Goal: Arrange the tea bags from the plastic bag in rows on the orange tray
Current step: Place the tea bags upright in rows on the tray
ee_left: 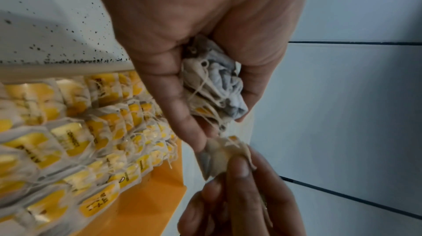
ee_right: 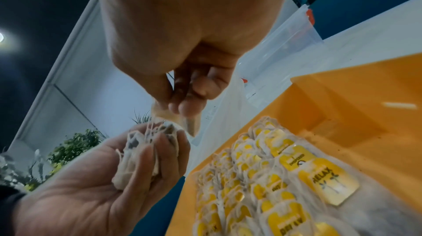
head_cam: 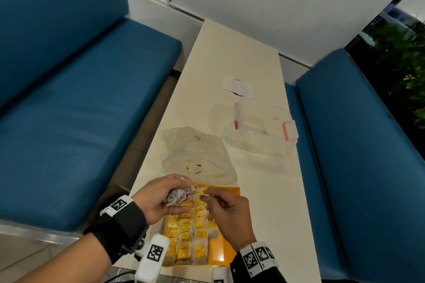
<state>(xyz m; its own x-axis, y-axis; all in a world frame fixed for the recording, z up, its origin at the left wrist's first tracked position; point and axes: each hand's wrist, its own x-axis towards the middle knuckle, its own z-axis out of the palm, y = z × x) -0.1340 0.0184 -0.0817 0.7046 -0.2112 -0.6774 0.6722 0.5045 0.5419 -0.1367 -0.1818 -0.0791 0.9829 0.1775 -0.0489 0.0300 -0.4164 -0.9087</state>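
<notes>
Above the orange tray [head_cam: 226, 246], a clump of tea bags [head_cam: 178, 195] cupped in curled left hand [head_cam: 161, 200] fingers. Just beside, one tea bag [ee_left: 219, 157] pinched by right hand [head_cam: 227, 213] fingertips [ee_right: 182, 108]. Only from the head: plastic bag [head_cam: 197, 156] beyond the tray.

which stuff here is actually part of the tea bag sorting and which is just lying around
Part of the job:
orange tray
rows of tea bags on it
plastic bag
clump of tea bags in the left hand
single tea bag pinched by the right hand

Lying about:
clear lidded box
small white packet
</notes>
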